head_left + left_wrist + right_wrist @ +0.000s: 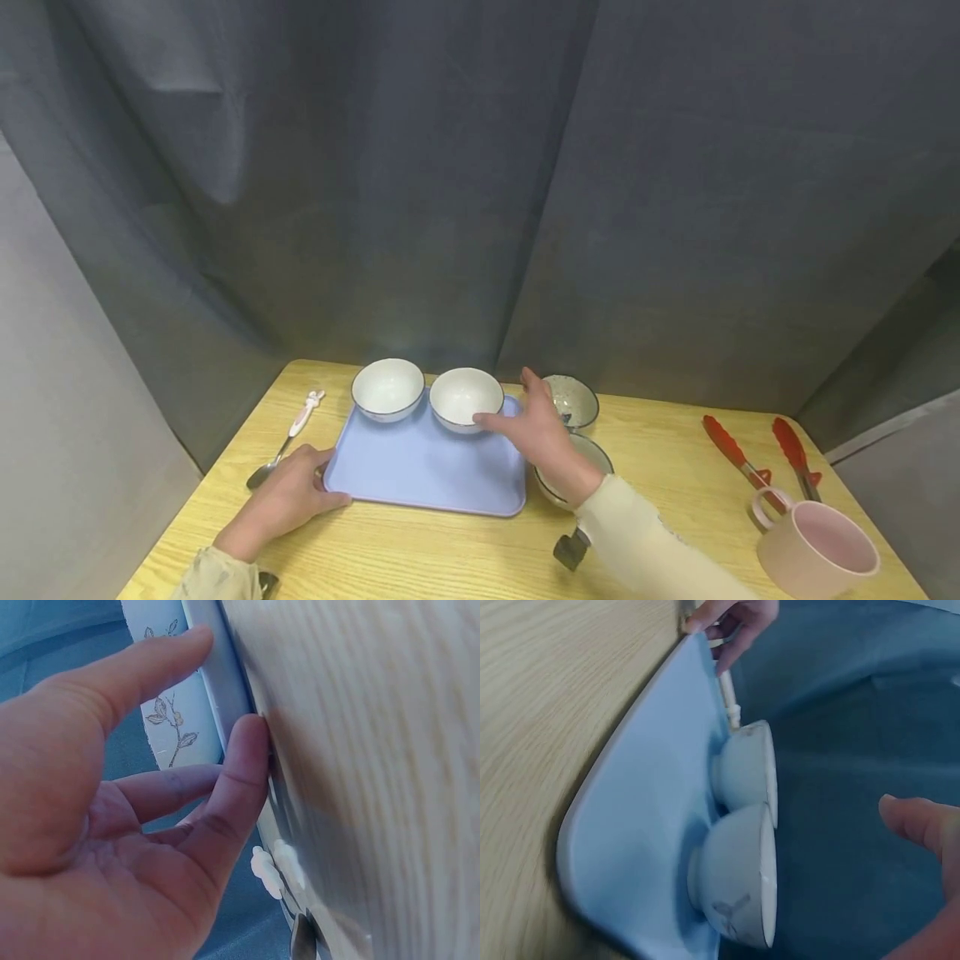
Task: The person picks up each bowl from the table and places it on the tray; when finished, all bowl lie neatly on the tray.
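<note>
A light blue tray lies on the wooden table, with two white bowls side by side along its far part: the left bowl and the right bowl. My left hand holds the tray's near left corner, thumb on the rim and fingers at its side. Over the tray's right edge hovers my right hand, thumb and fingers spread. From the right wrist, its thumb shows apart from the bowls. Partly hidden by that hand are a speckled bowl and another bowl.
Left of the tray lies a spoon with a pale, figure-topped handle. Tongs with red parts lie at the table's right, behind a pink mug. A dark grey curtain hangs behind the table.
</note>
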`<control>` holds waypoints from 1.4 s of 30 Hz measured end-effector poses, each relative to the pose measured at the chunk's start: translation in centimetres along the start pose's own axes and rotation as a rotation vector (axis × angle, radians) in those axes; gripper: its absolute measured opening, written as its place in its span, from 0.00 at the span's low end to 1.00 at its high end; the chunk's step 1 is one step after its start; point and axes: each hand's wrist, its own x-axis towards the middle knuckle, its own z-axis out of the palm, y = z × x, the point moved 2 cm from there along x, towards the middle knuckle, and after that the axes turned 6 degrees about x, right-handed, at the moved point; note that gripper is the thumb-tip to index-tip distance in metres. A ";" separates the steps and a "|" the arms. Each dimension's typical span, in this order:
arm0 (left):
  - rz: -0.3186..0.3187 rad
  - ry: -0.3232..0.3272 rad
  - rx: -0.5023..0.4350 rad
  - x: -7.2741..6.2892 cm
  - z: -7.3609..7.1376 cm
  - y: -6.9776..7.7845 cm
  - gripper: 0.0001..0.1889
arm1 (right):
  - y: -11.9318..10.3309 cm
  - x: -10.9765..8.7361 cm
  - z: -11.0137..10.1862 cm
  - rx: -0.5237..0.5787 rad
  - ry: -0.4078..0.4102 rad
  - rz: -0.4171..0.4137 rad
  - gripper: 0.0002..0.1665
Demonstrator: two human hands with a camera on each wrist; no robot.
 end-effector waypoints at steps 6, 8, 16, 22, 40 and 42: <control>0.009 -0.002 0.000 -0.1 -0.1 0.1 0.45 | 1.3 -2.4 -4.4 -0.042 -0.035 -0.007 0.71; 0.011 0.004 -0.001 -0.3 -0.2 0.0 0.45 | 2.1 -2.8 -5.5 -0.054 -0.031 -0.015 0.70; 0.038 0.011 -0.012 -0.7 -0.3 -0.3 0.42 | 5.2 -4.2 -8.1 -0.041 -0.025 0.023 0.69; 0.027 0.010 -0.014 -0.6 -0.3 -0.3 0.42 | 6.9 -5.2 -8.7 -0.059 -0.023 0.040 0.70; 0.028 -0.002 -0.011 -0.3 -0.1 0.1 0.44 | 9.6 -7.5 -7.8 -0.080 0.026 0.087 0.81; 0.027 -0.005 -0.010 -0.2 -0.1 0.2 0.44 | 9.8 -7.5 -7.8 -0.077 0.027 0.088 0.82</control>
